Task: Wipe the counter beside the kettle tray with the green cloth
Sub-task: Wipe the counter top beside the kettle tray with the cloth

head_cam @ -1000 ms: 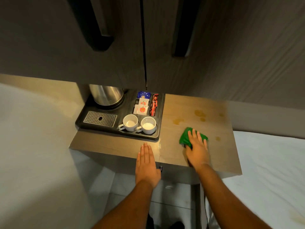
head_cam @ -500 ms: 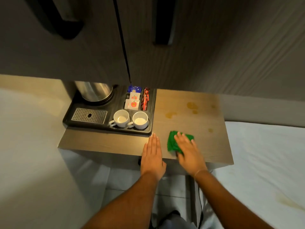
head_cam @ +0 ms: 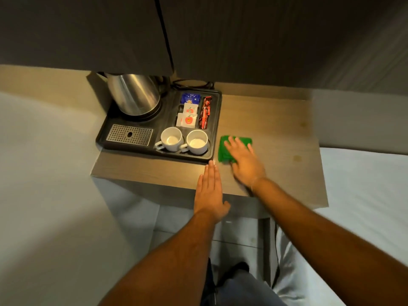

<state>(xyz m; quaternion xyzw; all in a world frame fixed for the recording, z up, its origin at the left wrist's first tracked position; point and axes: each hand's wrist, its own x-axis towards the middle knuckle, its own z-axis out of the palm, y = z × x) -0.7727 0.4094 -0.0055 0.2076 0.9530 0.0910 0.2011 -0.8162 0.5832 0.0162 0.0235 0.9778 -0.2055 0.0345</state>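
The folded green cloth (head_cam: 225,151) lies on the wooden counter (head_cam: 276,133), just right of the black kettle tray (head_cam: 217,120). My right hand (head_cam: 245,162) presses flat on the cloth with fingers spread, covering its right part. My left hand (head_cam: 209,193) rests flat on the counter's front edge, fingers together, holding nothing, its fingertips near the tray's front right corner. A small brownish stain (head_cam: 297,158) shows on the counter near the right edge; another faint one (head_cam: 303,124) sits farther back.
On the tray stand a steel kettle (head_cam: 134,96), two white cups (head_cam: 184,141), a drip grate (head_cam: 129,134) and sachets (head_cam: 189,111). Dark cabinet doors (head_cam: 154,34) hang low over the counter's rear. A white bed (head_cam: 364,206) adjoins the right side.
My right hand slid the cloth left and then away from me, up beside the tray. The stains in the counter's middle no longer show. My left hand stayed at the front edge.
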